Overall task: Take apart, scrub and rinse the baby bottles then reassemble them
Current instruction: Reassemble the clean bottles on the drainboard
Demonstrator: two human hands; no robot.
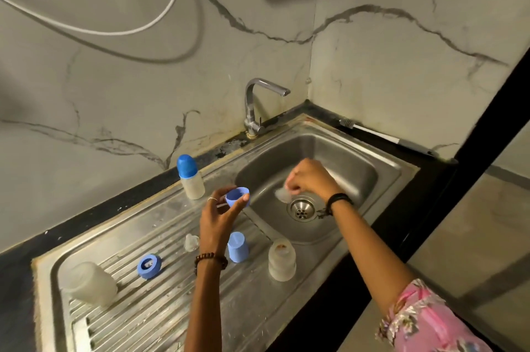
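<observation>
My left hand [219,215] holds a blue screw ring [237,196] by its rim, just left of the sink basin [358,162]. Over the basin, near the drain [301,209], my right hand [308,178] pinches a clear silicone nipple [282,194]. An assembled bottle with a blue cap [190,176] stands upright at the back of the drainboard [160,303]. On the drainboard lie a blue cap [237,247], an upturned clear bottle body [282,260], a second clear nipple [191,242], a blue ring [149,265] and another bottle body on its side [90,283].
A chrome tap [258,105] stands behind the basin, spout over it. A bottle brush [387,136] lies on the black counter behind the sink. Marble walls close the back and right; a white hose [120,32] hangs across the wall.
</observation>
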